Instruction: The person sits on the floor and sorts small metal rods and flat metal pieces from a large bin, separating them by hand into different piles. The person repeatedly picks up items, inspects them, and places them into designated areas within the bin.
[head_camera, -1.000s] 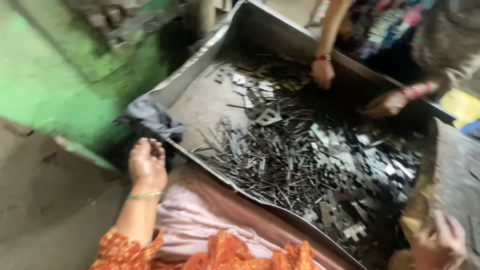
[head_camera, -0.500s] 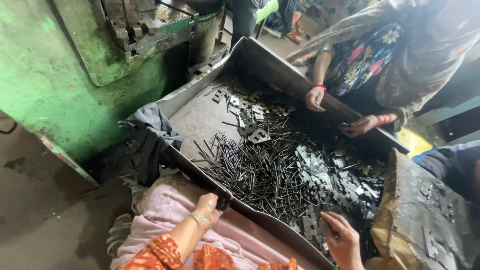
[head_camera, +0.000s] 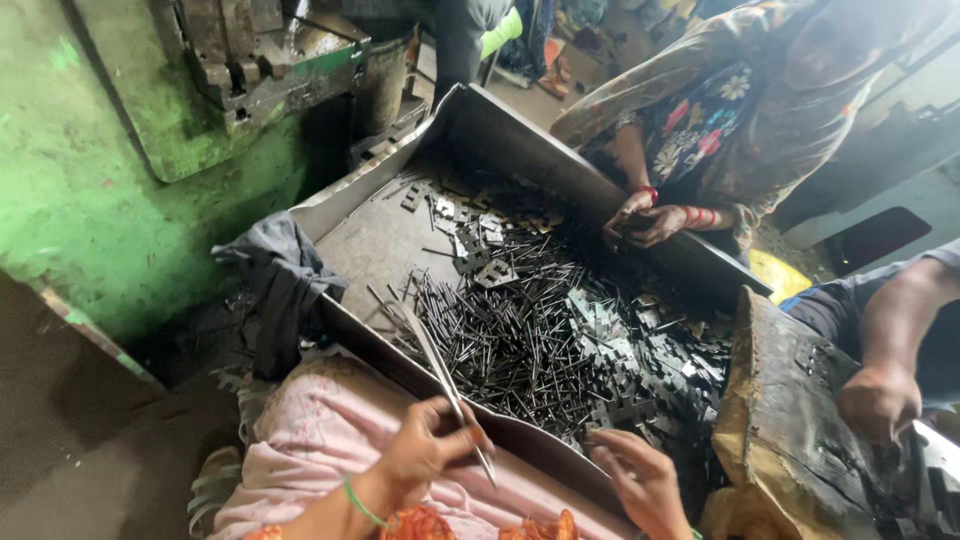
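A metal tray (head_camera: 380, 240) of dark metal pins (head_camera: 520, 340) sits beside a green machine (head_camera: 150, 130). The left hand (head_camera: 425, 447) pinches a thin metal strip (head_camera: 445, 385) over the tray's near rim. The right hand (head_camera: 640, 480), fingers loosely spread and holding nothing, rests at the pile's edge.

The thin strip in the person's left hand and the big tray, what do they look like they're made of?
The strip, pinched in the left hand, looks like bare metal, probably steel: thin, grey, a dull sheen along its edge. The tray looks like folded sheet metal, likely steel: flat grey walls, bent rim, scuffed matt surface with dark grime.
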